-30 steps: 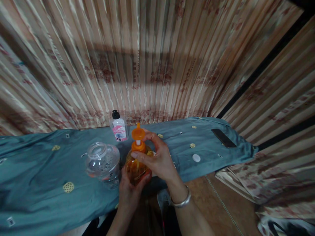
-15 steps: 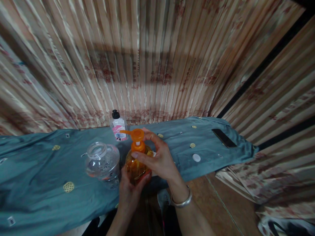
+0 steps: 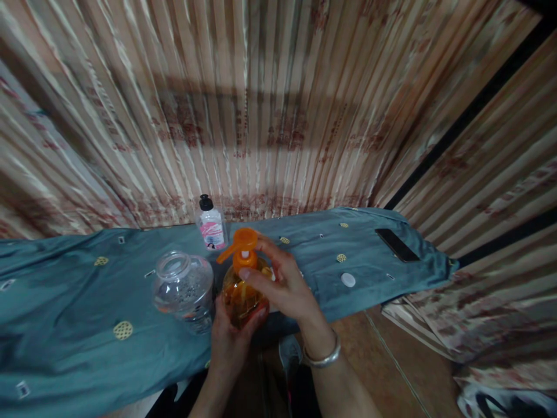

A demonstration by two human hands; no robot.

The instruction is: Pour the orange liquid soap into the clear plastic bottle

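An amber pump bottle (image 3: 241, 296) with an orange pump top (image 3: 244, 239) stands upright near the front edge of the cloth-covered table. My left hand (image 3: 235, 334) is closed round the bottle's lower body. Around the orange collar, just below the pump head, my right hand (image 3: 285, 281) has its thumb in front and its fingers behind. The pump's spout points left and toward me. Close to the left of the bottle is a clear, wide-necked jar (image 3: 187, 287) with no lid on it. Part of the bottle's base is hidden by my hands.
Behind the jar stands a clear bottle with a black cap and pink label (image 3: 213, 227). Further right lie a white round lid (image 3: 347, 280) and a dark phone (image 3: 397, 245) on the teal cloth (image 3: 82, 296). A pleated curtain (image 3: 270, 104) hangs behind the table.
The orange pump head has turned, its spout swinging from pointing left to pointing left and toward me. My right hand has shifted slightly with it; my left hand keeps its hold.
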